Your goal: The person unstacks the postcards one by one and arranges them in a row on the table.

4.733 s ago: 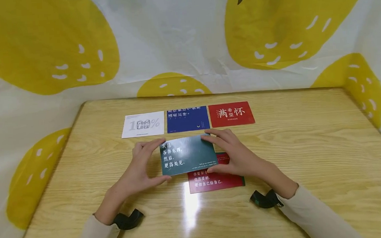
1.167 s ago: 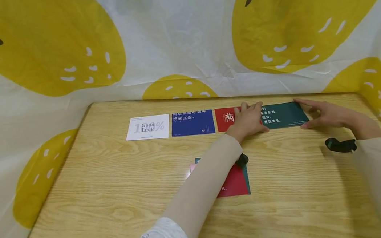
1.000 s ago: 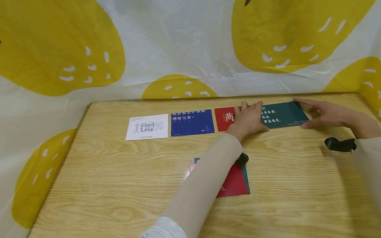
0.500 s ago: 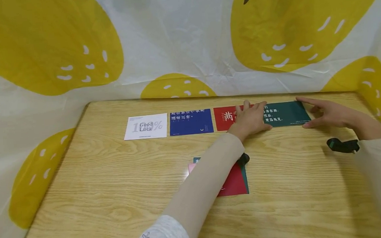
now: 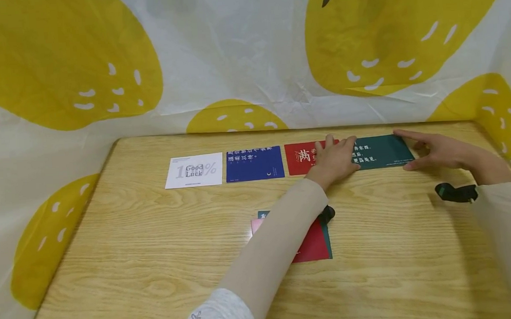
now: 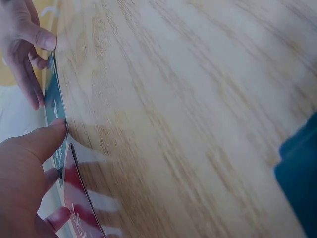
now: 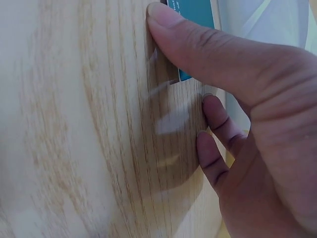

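Note:
A dark green postcard (image 5: 386, 149) with white lettering lies at the right end of a row along the back of the table. My right hand (image 5: 450, 153) holds its right end, thumb at the near edge and index finger at the far edge. The left hand (image 5: 332, 159) spans its left end the same way, the thumb (image 6: 52, 136) at the near edge in the left wrist view. That hand also covers part of a red postcard (image 5: 297, 159) just to the left.
Farther left in the row lie a blue postcard (image 5: 254, 164) and a white "Good Luck" postcard (image 5: 193, 171). Under my left sleeve (image 5: 278, 246) is a small pile with a crimson postcard (image 5: 311, 244) on top. A lemon-print cloth (image 5: 232, 58) stands behind the table.
Earlier both hands held the green postcard up over the pile at the middle; now it lies right of the red one. Over the last second the hands have barely moved.

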`<action>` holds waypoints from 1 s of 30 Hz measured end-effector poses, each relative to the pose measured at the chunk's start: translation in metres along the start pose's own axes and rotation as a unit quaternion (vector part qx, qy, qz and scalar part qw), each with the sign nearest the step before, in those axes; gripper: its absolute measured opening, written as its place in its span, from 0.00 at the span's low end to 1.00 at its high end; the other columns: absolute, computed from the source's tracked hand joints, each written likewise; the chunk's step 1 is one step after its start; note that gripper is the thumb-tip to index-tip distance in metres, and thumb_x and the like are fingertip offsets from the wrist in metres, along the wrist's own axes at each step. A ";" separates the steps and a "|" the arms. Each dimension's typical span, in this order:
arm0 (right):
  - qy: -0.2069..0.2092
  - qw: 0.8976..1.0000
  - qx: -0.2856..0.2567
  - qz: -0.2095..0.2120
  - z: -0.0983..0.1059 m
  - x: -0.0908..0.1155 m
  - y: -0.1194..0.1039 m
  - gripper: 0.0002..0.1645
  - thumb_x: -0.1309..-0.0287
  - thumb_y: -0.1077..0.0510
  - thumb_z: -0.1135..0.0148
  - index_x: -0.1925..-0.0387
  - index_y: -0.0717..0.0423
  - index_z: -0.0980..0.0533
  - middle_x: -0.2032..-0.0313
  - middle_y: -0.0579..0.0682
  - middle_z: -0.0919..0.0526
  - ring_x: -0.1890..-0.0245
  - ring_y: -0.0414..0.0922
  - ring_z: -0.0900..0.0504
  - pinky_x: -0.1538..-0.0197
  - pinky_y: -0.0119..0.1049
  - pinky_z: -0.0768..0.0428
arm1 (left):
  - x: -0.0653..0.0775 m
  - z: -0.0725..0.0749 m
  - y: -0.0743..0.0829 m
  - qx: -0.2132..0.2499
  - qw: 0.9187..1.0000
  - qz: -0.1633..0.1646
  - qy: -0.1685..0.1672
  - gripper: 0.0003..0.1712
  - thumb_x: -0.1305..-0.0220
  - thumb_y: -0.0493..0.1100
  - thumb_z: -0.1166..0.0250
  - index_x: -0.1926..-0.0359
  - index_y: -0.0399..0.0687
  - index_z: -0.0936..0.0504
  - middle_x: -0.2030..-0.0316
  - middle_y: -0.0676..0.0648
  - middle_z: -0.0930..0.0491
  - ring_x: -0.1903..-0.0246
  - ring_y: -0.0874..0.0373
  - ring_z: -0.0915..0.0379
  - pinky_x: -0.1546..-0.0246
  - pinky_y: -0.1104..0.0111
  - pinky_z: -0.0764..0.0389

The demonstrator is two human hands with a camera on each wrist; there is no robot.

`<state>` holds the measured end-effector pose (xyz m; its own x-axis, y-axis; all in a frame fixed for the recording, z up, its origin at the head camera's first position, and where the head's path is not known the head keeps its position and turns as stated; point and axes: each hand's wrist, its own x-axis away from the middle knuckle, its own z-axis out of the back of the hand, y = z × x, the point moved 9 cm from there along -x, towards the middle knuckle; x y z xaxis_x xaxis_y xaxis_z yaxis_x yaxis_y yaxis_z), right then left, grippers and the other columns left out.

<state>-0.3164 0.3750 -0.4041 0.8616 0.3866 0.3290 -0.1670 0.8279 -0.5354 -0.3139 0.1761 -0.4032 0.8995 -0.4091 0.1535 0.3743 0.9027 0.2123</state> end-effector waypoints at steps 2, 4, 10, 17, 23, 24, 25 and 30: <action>-0.003 1.000 0.002 -0.004 -0.001 0.001 -0.001 0.59 0.48 0.51 0.28 0.25 0.47 0.56 0.40 0.77 0.38 0.43 0.72 0.36 0.46 0.66 0.39 | 0.001 0.000 0.000 -0.001 1.000 0.000 0.000 0.44 0.41 0.67 0.40 0.27 0.69 0.49 0.36 0.67 0.37 0.45 0.60 0.51 0.48 0.59 0.49; -0.003 1.000 0.005 -0.006 -0.001 0.002 -0.002 0.59 0.48 0.50 0.28 0.25 0.47 0.56 0.40 0.77 0.37 0.43 0.72 0.35 0.46 0.66 0.39 | 0.001 0.000 -0.001 -0.003 1.000 0.000 -0.001 0.44 0.41 0.67 0.41 0.27 0.69 0.49 0.36 0.67 0.37 0.44 0.60 0.51 0.47 0.59 0.49; 0.004 1.000 0.003 0.003 0.000 0.005 -0.008 0.59 0.47 0.51 0.29 0.24 0.48 0.57 0.37 0.74 0.40 0.43 0.73 0.35 0.47 0.68 0.38 | 0.005 0.006 -0.003 -0.006 1.000 -0.016 0.017 0.46 0.41 0.68 0.42 0.26 0.66 0.51 0.33 0.63 0.41 0.41 0.59 0.52 0.45 0.58 0.47; 0.065 0.997 0.007 0.039 0.005 0.014 -0.029 0.53 0.44 0.53 0.31 0.25 0.49 0.53 0.35 0.67 0.40 0.46 0.66 0.31 0.51 0.66 0.33 | 0.023 0.042 -0.013 0.020 0.995 -0.072 0.070 0.43 0.38 0.66 0.42 0.27 0.63 0.48 0.33 0.57 0.42 0.40 0.57 0.50 0.53 0.65 0.44; 0.163 0.984 0.004 0.074 -0.001 0.028 -0.060 0.43 0.40 0.55 0.35 0.28 0.54 0.44 0.36 0.62 0.34 0.46 0.59 0.31 0.51 0.46 0.28 | 0.078 0.077 -0.043 0.111 0.979 -0.111 0.131 0.40 0.38 0.60 0.38 0.29 0.54 0.41 0.35 0.49 0.38 0.39 0.54 0.45 0.47 0.64 0.39; 0.173 0.982 -0.001 0.076 -0.003 0.031 -0.064 0.42 0.40 0.55 0.35 0.28 0.55 0.42 0.36 0.62 0.33 0.47 0.58 0.31 0.52 0.41 0.28 | 0.089 0.080 -0.048 0.127 0.975 -0.117 0.137 0.40 0.38 0.58 0.38 0.29 0.52 0.40 0.36 0.48 0.37 0.39 0.54 0.45 0.45 0.63 0.38; 0.179 0.981 -0.004 0.075 -0.007 0.034 -0.068 0.41 0.40 0.54 0.36 0.29 0.55 0.42 0.36 0.61 0.33 0.47 0.57 0.31 0.54 0.35 0.29 | 0.099 0.081 -0.054 0.145 0.971 -0.122 0.143 0.40 0.38 0.58 0.37 0.30 0.51 0.39 0.36 0.47 0.36 0.39 0.54 0.44 0.43 0.62 0.38; 0.198 0.976 -0.044 0.083 -0.027 0.048 -0.096 0.37 0.39 0.54 0.37 0.30 0.50 0.38 0.37 0.57 0.31 0.46 0.56 0.30 0.56 0.27 0.33 | 0.151 0.080 -0.084 0.215 0.953 -0.141 0.159 0.40 0.39 0.54 0.34 0.31 0.49 0.37 0.39 0.47 0.33 0.40 0.54 0.41 0.43 0.58 0.36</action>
<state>-0.2459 0.3025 -0.3581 0.9467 0.3106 -0.0852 -0.2932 0.7218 -0.6269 -0.2275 0.0281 -0.3204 0.8254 -0.5043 -0.2537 0.5454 0.5965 0.5888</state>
